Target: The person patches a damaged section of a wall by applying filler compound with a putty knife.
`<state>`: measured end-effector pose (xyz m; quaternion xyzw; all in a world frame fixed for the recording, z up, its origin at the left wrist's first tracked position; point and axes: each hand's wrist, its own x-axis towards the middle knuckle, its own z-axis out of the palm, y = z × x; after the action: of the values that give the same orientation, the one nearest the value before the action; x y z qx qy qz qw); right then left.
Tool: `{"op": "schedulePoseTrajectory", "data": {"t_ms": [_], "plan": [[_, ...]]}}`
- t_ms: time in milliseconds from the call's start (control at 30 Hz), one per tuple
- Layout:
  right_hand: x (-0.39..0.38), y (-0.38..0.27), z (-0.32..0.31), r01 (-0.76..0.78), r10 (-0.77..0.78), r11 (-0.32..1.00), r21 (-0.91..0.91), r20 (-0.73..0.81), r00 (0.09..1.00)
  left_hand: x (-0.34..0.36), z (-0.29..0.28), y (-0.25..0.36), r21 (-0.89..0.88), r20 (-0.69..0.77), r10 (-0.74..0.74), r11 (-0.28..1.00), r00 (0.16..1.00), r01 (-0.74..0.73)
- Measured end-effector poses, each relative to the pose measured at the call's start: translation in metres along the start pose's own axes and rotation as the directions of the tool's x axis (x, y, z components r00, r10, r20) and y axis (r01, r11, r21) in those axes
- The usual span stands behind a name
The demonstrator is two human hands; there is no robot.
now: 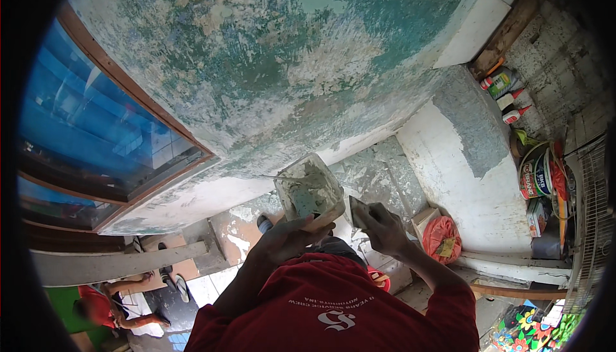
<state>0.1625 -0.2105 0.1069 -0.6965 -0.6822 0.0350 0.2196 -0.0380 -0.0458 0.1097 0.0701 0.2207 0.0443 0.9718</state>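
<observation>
My left hand (286,236) grips the near end of a pale rectangular tub (332,182), held up in front of my chest. Wet grey plaster (313,188) coats the tub's inside, thickest toward the far end. A thin flat tool edge (277,177) juts out over the tub's left rim; the rest of it is hard to make out. Just right of the tub, my right hand (385,229) is closed round a small flat scraper (357,211), its blade pointing up and apart from the tub. Ahead stands a wall (308,70) with patchy, worn green and white paint.
A wood-framed window (128,127) with blue behind it is at left. On the right, bottles (504,86) and a paint bucket (538,172) stand by a low white wall (462,179). A red plastic bag (441,240) lies below. Another person (106,307) is at lower left.
</observation>
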Motion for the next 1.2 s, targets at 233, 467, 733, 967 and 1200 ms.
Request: {"op": "schedulePoseTrajectory", "data": {"t_ms": [233,467,733,967,1200], "plan": [[0.009,-0.019,-0.008,-0.314,0.423,0.141,0.939,0.229,0.876,0.002,0.011,0.001,0.18,0.048,0.084,0.979,0.995,-0.092],[0.043,-0.031,-0.021,-0.393,0.454,-0.109,0.913,0.397,0.797,0.016,0.018,-0.012,0.254,-0.021,0.168,0.954,0.986,-0.157],[0.043,-0.007,0.002,-0.451,0.387,0.504,0.737,0.274,0.88,0.014,0.015,-0.004,0.358,0.031,0.125,0.925,0.992,-0.127],[0.04,0.013,0.001,-0.338,0.169,0.725,0.6,0.321,0.932,0.015,0.004,0.0,0.222,-0.011,0.021,0.975,1.0,-0.018],[0.036,0.029,-0.014,-0.274,0.069,0.869,0.413,0.446,0.892,0.015,0.007,0.008,0.189,-0.045,0.03,0.982,0.999,-0.021]]}}
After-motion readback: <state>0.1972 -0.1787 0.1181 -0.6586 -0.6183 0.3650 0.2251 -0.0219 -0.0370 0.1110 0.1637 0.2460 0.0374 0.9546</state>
